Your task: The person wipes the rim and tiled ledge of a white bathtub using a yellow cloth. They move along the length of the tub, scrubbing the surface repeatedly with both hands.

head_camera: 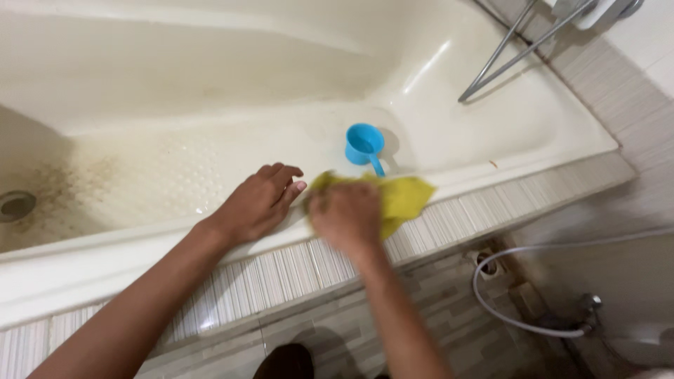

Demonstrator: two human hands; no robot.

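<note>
My right hand [345,216] presses a yellow cloth [404,196] onto the near rim of a cream bathtub [491,151]; the hand is blurred. To its left, my left hand [260,201] rests flat on the same rim, fingers slightly apart, holding nothing. A small blue scoop with a handle [364,146] stands inside the tub just beyond the cloth. The tub floor is stained brown toward the drain [15,205] at the far left.
Striped tiles [281,274] cover the tub's outer ledge below my hands. Two metal hoses [505,52] run down from the top right into the tub. A white hose [523,323] loops on the tiled floor at lower right, near a floor drain [489,265].
</note>
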